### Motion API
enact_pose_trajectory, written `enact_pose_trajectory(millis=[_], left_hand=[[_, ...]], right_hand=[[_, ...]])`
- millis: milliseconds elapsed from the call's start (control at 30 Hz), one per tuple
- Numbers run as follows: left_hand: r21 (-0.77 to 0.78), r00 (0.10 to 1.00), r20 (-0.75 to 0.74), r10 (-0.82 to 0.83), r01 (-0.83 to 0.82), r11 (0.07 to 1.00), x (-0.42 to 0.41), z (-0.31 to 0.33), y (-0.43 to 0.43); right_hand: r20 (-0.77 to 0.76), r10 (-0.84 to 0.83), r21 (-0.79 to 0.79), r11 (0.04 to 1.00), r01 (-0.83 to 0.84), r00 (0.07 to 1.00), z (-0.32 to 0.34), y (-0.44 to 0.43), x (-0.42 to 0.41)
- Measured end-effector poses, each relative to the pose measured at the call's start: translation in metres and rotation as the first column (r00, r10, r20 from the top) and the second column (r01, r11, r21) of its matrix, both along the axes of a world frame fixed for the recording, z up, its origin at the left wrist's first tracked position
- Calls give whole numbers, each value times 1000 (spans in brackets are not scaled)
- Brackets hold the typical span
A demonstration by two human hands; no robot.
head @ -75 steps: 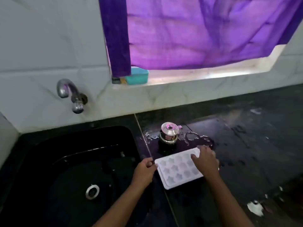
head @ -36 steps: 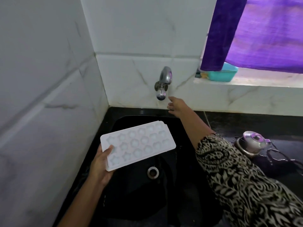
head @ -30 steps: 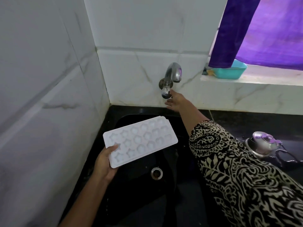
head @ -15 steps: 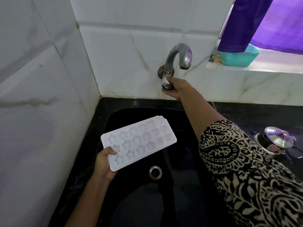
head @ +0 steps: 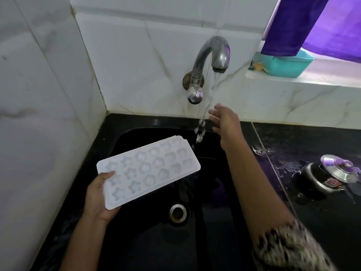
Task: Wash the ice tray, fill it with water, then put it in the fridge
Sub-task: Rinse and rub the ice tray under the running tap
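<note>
Your left hand (head: 97, 198) grips the near-left end of the ice tray (head: 148, 173), thumb on top, with the tray tilted above the black sink (head: 136, 241). The tap (head: 213, 53) runs and water (head: 211, 94) falls just beside the tray's far corner. Your right hand (head: 224, 124) is beside the stream, fingers spread, holding nothing. A lidded pot (head: 330, 177) sits on the wet tabletop (head: 312, 137), far right.
</note>
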State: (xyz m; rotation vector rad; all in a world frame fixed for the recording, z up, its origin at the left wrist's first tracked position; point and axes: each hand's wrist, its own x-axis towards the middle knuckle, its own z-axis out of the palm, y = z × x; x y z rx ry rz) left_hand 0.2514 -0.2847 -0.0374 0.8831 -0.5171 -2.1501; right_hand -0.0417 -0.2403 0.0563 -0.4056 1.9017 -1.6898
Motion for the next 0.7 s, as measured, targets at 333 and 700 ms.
enact_pose_trajectory(millis=[333, 700], left_hand=[[-32, 992, 67, -108, 110, 993, -8, 1, 9], [-19, 992, 67, -103, 104, 994, -28, -6, 21]], right_hand=[[-627, 92, 151, 989, 5, 773, -92, 67, 52], [-789, 381, 444, 896, 18, 482, -111, 53, 56]])
